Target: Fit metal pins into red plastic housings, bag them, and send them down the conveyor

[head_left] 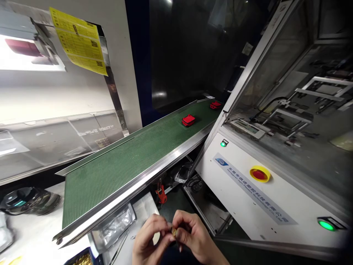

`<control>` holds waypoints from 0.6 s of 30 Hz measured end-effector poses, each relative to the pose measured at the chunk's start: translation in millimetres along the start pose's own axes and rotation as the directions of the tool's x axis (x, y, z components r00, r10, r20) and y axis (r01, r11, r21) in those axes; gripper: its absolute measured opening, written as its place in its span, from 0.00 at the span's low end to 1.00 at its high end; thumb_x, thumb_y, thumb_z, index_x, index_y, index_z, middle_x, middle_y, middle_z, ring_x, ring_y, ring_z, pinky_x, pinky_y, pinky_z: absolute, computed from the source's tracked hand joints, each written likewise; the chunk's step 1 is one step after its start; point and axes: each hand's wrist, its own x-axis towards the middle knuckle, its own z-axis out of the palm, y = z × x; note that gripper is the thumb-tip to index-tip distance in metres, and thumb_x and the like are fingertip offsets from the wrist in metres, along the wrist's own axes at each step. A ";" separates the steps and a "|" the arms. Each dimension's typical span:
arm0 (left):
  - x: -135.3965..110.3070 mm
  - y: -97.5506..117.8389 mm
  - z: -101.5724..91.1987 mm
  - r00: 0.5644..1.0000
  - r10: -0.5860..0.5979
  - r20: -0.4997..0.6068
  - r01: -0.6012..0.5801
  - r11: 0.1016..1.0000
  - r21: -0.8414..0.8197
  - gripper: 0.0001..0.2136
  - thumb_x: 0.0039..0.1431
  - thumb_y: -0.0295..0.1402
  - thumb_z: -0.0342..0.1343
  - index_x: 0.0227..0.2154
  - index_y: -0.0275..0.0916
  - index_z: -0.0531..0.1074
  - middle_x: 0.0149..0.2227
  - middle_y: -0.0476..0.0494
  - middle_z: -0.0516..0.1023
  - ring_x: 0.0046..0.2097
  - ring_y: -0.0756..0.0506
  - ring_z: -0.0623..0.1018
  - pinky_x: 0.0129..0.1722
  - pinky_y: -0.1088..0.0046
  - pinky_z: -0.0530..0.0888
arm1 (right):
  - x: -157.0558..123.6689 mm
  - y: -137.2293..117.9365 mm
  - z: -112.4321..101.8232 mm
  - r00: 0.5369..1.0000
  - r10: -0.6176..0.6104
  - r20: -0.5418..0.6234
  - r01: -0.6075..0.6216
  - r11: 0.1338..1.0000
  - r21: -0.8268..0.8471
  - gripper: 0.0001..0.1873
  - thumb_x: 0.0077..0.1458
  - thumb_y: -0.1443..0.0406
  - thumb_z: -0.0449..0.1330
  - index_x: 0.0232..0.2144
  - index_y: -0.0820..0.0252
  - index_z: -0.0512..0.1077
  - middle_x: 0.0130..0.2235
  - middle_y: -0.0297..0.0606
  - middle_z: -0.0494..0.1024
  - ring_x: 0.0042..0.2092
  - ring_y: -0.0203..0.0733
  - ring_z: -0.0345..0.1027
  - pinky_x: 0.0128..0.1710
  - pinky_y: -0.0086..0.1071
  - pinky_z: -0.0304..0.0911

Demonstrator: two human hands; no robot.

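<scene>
My left hand (154,235) and my right hand (190,232) meet at the bottom middle, fingertips pinched together. Between them sit small brass parts (174,232), partly covered by the fingers; their exact shape is too small to make out. To the left, a dark blue bin (95,254) at the bottom edge contains many similar brass-coloured parts. A pair of tweezers or a thin metal tool (119,248) lies between that bin and my left hand.
A green conveyor belt (118,167) runs diagonally beyond my hands, carrying two red-and-black parts (188,120). On the right stands a framed machine with a white panel (237,184) and a red emergency stop button (260,174). An orange-handled tool (161,194) hangs below the belt.
</scene>
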 end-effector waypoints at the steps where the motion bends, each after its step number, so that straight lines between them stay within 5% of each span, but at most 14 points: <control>1: -0.1 -0.4 -0.6 1.000 0.026 0.011 -0.026 1.000 0.011 0.11 0.61 0.23 0.60 0.46 0.41 0.75 0.34 0.45 0.74 0.35 0.47 0.77 0.34 0.74 0.76 | 0.1 -0.1 -0.2 1.000 0.001 -0.001 -0.001 1.000 -0.007 0.15 0.58 0.54 0.66 0.32 0.60 0.73 0.29 0.32 0.69 0.26 0.32 0.63 0.24 0.25 0.60; 6: -0.7 0.3 -2.1 0.992 0.086 0.094 -0.096 0.990 0.104 0.17 0.60 0.18 0.58 0.49 0.42 0.76 0.35 0.45 0.72 0.34 0.49 0.78 0.32 0.76 0.76 | -0.6 -0.7 -1.4 1.000 -0.005 -0.008 0.005 0.998 -0.063 0.17 0.59 0.52 0.65 0.32 0.60 0.72 0.26 0.30 0.67 0.25 0.31 0.61 0.25 0.25 0.55; 12: -3.9 3.4 13.0 0.988 0.111 -0.110 -0.087 0.975 0.205 0.10 0.64 0.23 0.57 0.43 0.42 0.78 0.33 0.46 0.71 0.32 0.50 0.76 0.29 0.77 0.74 | -0.1 -2.9 -0.3 1.000 0.009 -0.017 -0.010 0.998 -0.054 0.17 0.59 0.53 0.65 0.31 0.60 0.71 0.25 0.29 0.65 0.24 0.31 0.59 0.24 0.26 0.52; 18: -6.1 5.9 21.4 0.966 0.181 -0.183 -0.094 0.911 0.402 0.08 0.66 0.29 0.55 0.38 0.45 0.79 0.32 0.47 0.74 0.29 0.51 0.76 0.27 0.79 0.73 | -1.2 -5.2 2.4 0.997 0.056 -0.057 -0.058 0.998 -0.031 0.18 0.58 0.53 0.66 0.29 0.62 0.71 0.24 0.28 0.64 0.25 0.30 0.57 0.25 0.26 0.52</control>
